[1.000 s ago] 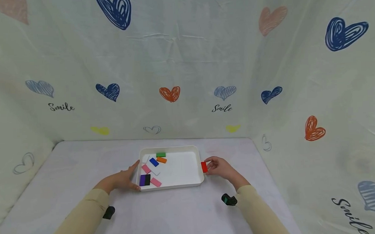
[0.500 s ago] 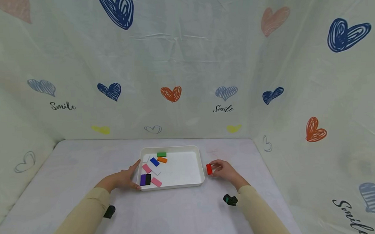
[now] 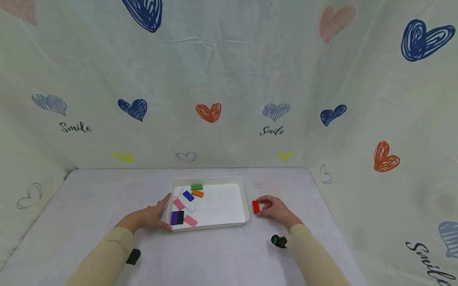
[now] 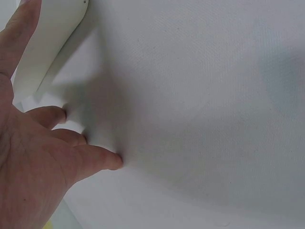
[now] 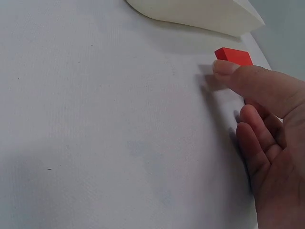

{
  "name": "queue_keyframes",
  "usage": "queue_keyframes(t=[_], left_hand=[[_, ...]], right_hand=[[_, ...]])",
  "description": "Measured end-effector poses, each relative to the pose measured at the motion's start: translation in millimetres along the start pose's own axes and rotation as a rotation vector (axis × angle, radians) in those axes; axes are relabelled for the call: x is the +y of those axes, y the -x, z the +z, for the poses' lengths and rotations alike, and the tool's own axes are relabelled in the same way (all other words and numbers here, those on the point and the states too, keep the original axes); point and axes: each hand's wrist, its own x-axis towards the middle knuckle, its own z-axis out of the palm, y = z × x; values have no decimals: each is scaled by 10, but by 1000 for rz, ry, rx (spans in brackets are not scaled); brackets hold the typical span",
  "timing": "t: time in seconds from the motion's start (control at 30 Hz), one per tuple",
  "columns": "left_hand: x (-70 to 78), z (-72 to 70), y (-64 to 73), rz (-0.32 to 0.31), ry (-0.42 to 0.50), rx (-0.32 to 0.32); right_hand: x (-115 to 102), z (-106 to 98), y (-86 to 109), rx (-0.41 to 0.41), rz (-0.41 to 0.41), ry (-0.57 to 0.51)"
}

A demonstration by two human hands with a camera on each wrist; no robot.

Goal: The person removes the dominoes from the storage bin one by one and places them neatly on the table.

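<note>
A shallow white tray (image 3: 217, 227) lies on the table, and my left hand (image 3: 149, 217) spans its left end, thumb and forefinger spread along the wall. In the left wrist view the other fingers (image 4: 102, 158) of that hand reach down to the cloth. Just off the tray's right end, my right hand (image 3: 277, 210) holds a red domino-shaped block (image 3: 256, 206) at its fingertips. The right wrist view shows the red block (image 5: 236, 56) partly hidden behind the thumb, close to the tray wall (image 5: 190, 13).
In the tray's left part lie flat blocks: green (image 3: 197, 187), orange (image 3: 197, 194), blue (image 3: 188, 196), pink (image 3: 190, 220), purple (image 3: 174, 218), black (image 3: 180, 217) and pale ones. A white cloth covers the table (image 3: 203, 263). A heart-patterned curtain (image 3: 234, 87) hangs behind.
My right hand has brought the red block rightward from the tray's right rim to beside it, and has stayed nearly still since half a second ago. The left hand keeps its place.
</note>
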Motion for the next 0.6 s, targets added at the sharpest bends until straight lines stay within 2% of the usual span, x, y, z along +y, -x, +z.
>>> queue_keyframes(t=[0.6], left_hand=[[28,-21,11,-21,4,-9]], right_hand=[[-83,28,-1,9,-16,92]])
